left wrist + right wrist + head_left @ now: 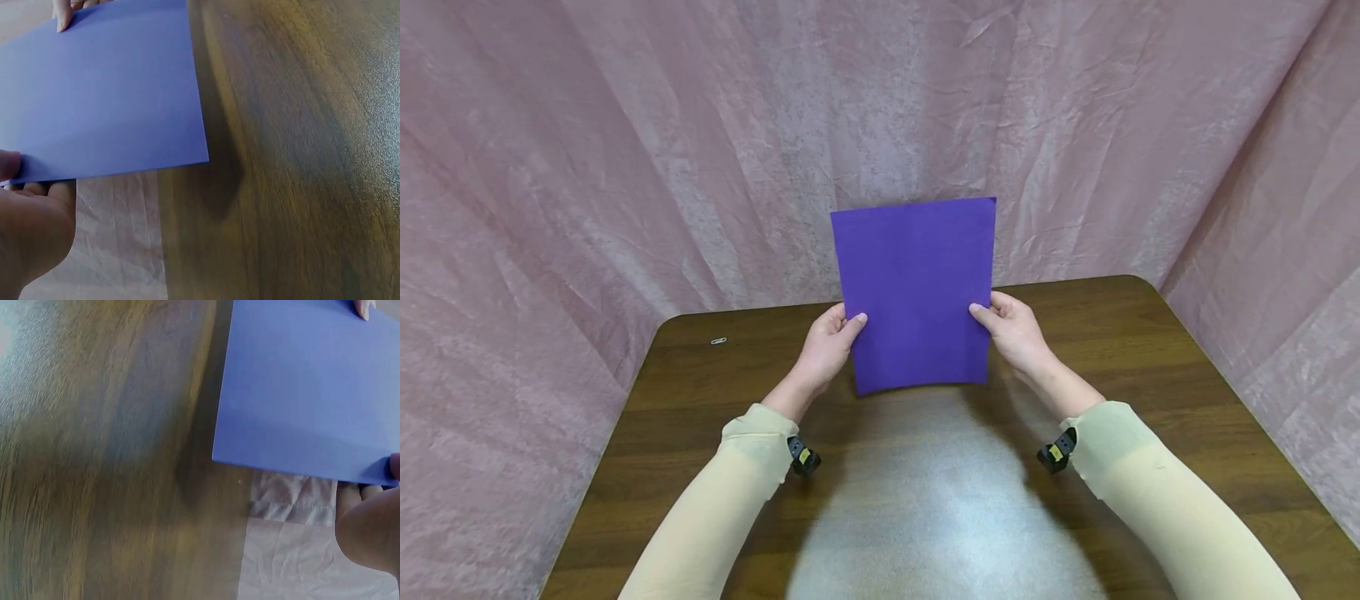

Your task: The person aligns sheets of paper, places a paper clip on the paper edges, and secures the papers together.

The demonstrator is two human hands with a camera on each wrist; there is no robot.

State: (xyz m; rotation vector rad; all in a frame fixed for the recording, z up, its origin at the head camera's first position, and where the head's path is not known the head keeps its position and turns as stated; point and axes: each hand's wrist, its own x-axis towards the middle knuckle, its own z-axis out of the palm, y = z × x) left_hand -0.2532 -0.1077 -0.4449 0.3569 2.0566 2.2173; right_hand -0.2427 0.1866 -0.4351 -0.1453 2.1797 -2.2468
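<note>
A plain purple sheet of paper (917,292) is held up over the far part of the table, tilted toward the head camera. My left hand (826,348) pinches its left edge, thumb on the front face and fingers behind. At the opposite edge my right hand (1018,333) pinches it the same way. Both wrist views show the sheet's lower corner hanging free, with a shadow on the wood beneath. The fingers behind the paper are mostly hidden.
A small paper clip (718,341) lies at the far left of the brown wooden table (685,433). Pink curtains (760,150) hang behind the table and along its sides. Bright glare covers the table's near middle.
</note>
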